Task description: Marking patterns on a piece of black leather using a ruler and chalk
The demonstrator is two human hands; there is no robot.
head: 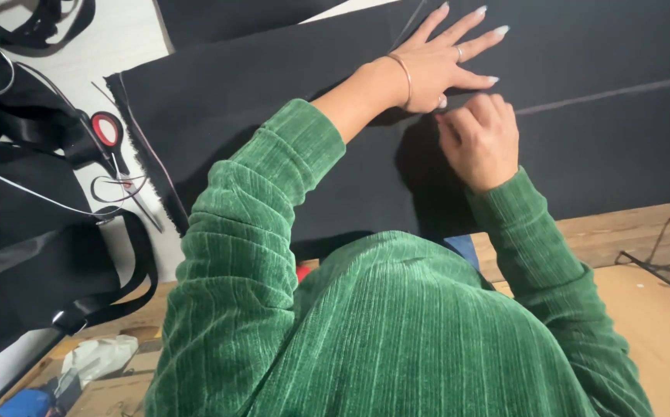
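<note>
Head view: left hand (443, 62) spread flat on black fabric (582, 147); right hand (480, 139) curled, its grip hidden

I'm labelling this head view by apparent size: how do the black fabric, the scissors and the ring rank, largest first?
1. Black fabric, spread across most of the table under both hands.
2. Scissors with red-and-black handles, lying at the fabric's frayed left edge.
3. Ring on the left hand, by far the smallest.
</note>
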